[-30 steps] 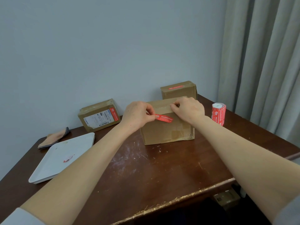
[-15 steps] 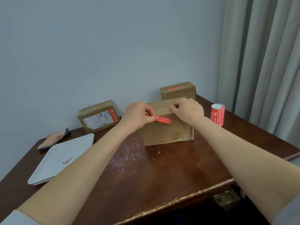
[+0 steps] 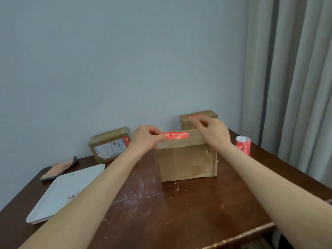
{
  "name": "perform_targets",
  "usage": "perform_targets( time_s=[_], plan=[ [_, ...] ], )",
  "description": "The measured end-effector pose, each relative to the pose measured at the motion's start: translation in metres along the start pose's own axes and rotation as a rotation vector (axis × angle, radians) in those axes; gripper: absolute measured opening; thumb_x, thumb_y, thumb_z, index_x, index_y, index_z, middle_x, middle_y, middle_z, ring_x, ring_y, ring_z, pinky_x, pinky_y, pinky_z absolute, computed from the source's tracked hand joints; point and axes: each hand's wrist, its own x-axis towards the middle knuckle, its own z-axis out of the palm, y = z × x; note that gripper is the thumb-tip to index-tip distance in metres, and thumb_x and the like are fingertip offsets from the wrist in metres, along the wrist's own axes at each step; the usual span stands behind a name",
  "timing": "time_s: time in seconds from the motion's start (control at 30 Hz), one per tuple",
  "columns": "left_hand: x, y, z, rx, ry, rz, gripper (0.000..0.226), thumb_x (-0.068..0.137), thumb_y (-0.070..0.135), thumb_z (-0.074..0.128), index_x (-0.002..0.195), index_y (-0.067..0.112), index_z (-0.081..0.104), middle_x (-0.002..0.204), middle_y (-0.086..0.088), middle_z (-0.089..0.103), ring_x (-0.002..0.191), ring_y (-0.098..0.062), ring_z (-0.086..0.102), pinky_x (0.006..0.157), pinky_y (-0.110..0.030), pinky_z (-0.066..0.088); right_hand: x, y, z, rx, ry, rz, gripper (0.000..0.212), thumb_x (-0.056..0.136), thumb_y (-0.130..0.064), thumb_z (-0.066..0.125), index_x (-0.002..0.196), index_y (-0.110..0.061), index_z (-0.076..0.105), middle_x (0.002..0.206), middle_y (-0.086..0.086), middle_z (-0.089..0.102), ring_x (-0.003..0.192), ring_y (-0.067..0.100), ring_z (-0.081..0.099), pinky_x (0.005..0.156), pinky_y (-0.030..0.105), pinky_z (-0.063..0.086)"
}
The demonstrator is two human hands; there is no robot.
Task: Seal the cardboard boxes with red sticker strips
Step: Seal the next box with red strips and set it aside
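Two forearms reach over a scuffed dark surface [image 3: 179, 212] to the middle cardboard box [image 3: 186, 162]. The left hand [image 3: 145, 139] pinches the left end of a red sticker strip [image 3: 177, 135] lying along the box's top edge, while the blurred right hand [image 3: 213, 133] hovers just right of it, fingers curled, contact impossible to tell. Behind, the far box [image 3: 197, 116] already carries a red strip, so one seems sealed and this one half done, while the labelled box [image 3: 109, 143] at the left is unclear.

Matt cardboard on scuffed, glossy wood.
The worktop [image 3: 179, 212] is dark varnished wood, scratched pale in patches; the cardboard box [image 3: 186, 162] is matt and creased; the red sticker strip [image 3: 177, 135] shines; the white tray [image 3: 59, 191] looks smooth.
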Motion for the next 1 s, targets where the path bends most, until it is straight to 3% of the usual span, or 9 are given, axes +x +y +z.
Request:
perform_targets(
  time_s=[0.1, 0.23, 0.43, 0.53, 0.63, 0.77, 0.9, 1.0],
  plan=[
    [0.008, 0.009, -0.004, -0.072, 0.028, -0.006, 0.009, 0.079, 0.016, 0.074, 0.073, 0.011, 0.070, 0.079, -0.011, 0.071, 0.085, -0.022, 0.069, 0.070, -0.032, 0.060, 0.004, -0.011, -0.012, 0.336, -0.137, 0.075, 0.041, 0.085, -0.056, 0.060, 0.088, -0.018, 0.073, 0.081, -0.004, 0.072, 0.061, 0.011, 0.064, 0.063, 0.025, 0.043],
    [0.021, 0.020, -0.005, -0.108, 0.027, -0.009, 0.009, 0.080, 0.016, 0.072, 0.077, 0.009, 0.070, 0.087, -0.013, 0.072, 0.086, -0.018, 0.070, 0.070, -0.032, 0.060, 0.009, -0.023, -0.019, 0.400, -0.324, 0.181, 0.043, 0.080, -0.057, 0.066, 0.104, -0.021, 0.068, 0.088, -0.001, 0.073, 0.055, 0.007, 0.057, 0.049, 0.018, 0.035],
    [0.037, 0.028, -0.002, -0.159, -0.035, -0.020, 0.011, 0.083, 0.018, 0.070, 0.085, 0.007, 0.070, 0.087, -0.008, 0.071, 0.084, -0.013, 0.070, 0.069, -0.030, 0.060, 0.027, -0.028, -0.017, 0.471, -0.266, 0.232, 0.015, 0.086, -0.022, 0.072, 0.078, -0.010, 0.068, 0.068, 0.002, 0.066, 0.041, 0.002, 0.046, 0.035, 0.013, 0.026],
    [0.046, 0.025, 0.003, -0.191, -0.060, -0.060, 0.016, 0.086, 0.023, 0.067, 0.088, 0.008, 0.070, 0.087, -0.006, 0.070, 0.079, -0.013, 0.068, 0.068, -0.031, 0.060, 0.032, -0.026, -0.017, 0.439, -0.258, 0.266, 0.012, 0.086, -0.019, 0.071, 0.080, -0.008, 0.068, 0.066, 0.002, 0.064, 0.046, 0.006, 0.047, 0.033, 0.013, 0.026],
    [0.052, 0.019, 0.011, -0.196, -0.085, -0.118, 0.016, 0.085, 0.024, 0.066, 0.085, 0.008, 0.070, 0.081, -0.003, 0.067, 0.069, -0.011, 0.063, 0.059, -0.026, 0.057, 0.032, -0.023, -0.017, 0.395, -0.271, 0.305, 0.012, 0.085, -0.019, 0.070, 0.088, -0.007, 0.070, 0.067, 0.002, 0.064, 0.048, 0.007, 0.047, 0.034, 0.014, 0.027],
    [0.056, 0.009, 0.025, -0.110, -0.081, -0.141, 0.015, 0.082, 0.021, 0.068, 0.078, 0.007, 0.070, 0.073, -0.006, 0.063, 0.060, -0.015, 0.056, 0.046, -0.021, 0.047, 0.031, -0.016, -0.014, 0.315, -0.285, 0.323, 0.010, 0.084, -0.018, 0.070, 0.078, -0.010, 0.069, 0.062, 0.001, 0.062, 0.045, 0.007, 0.044, 0.036, 0.015, 0.028],
    [0.060, -0.001, 0.036, 0.099, -0.070, -0.108, 0.021, 0.082, 0.025, 0.067, 0.068, 0.010, 0.067, 0.060, -0.004, 0.059, 0.048, -0.016, 0.050, 0.050, -0.022, 0.043, 0.033, -0.005, -0.003, 0.213, -0.307, 0.333, 0.019, 0.080, -0.020, 0.074, 0.064, -0.011, 0.067, 0.061, 0.004, 0.065, 0.045, 0.012, 0.049, 0.042, 0.021, 0.032],
    [0.061, -0.004, 0.042, 0.234, -0.067, -0.080, 0.022, 0.081, 0.030, 0.067, 0.067, 0.014, 0.069, 0.055, 0.001, 0.057, 0.052, -0.016, 0.052, 0.060, -0.027, 0.047, 0.036, -0.004, 0.002, 0.087, -0.329, 0.311, 0.021, 0.079, -0.021, 0.073, 0.062, -0.011, 0.066, 0.061, 0.007, 0.067, 0.048, 0.015, 0.053, 0.040, 0.020, 0.034]
  ],
)
